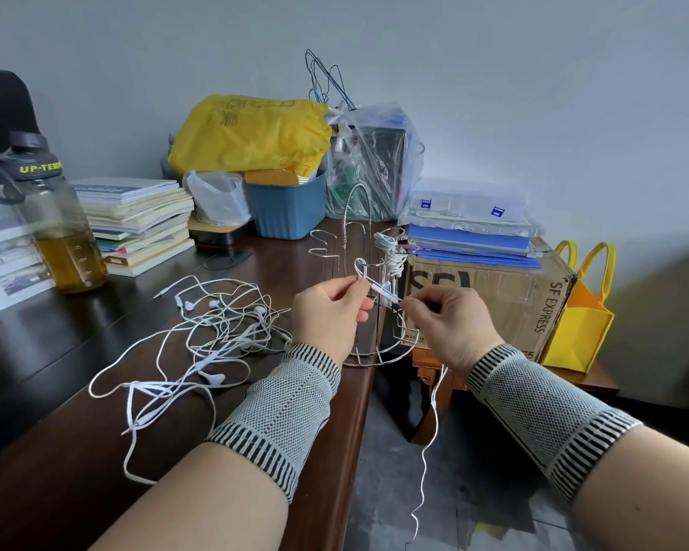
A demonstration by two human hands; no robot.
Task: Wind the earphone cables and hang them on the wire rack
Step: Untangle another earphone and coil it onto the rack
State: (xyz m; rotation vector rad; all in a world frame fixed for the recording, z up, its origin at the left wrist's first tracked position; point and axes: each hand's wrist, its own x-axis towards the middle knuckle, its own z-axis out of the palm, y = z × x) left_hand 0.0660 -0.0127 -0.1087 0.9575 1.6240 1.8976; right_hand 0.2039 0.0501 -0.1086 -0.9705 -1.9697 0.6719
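left hand [331,312]: I've got the white cable [384,290] pinched near a small loop, right in front of the rack [368,272]
right hand [450,316]: pinching the same cable just beside the left, rest of it dangling down past the desk [76,451] edge
rack: sits at the desk's right edge, one wound bundle [392,248] already hanging on a hook
tangle [215,336]: more white earphones in a messy heap on the desk, left of my hands
box [490,300]: cardboard, just right of the rack

Glossy dark wood table [76,471], shiny metal wire rack [355,216], smooth white plastic earphone cables [215,332].
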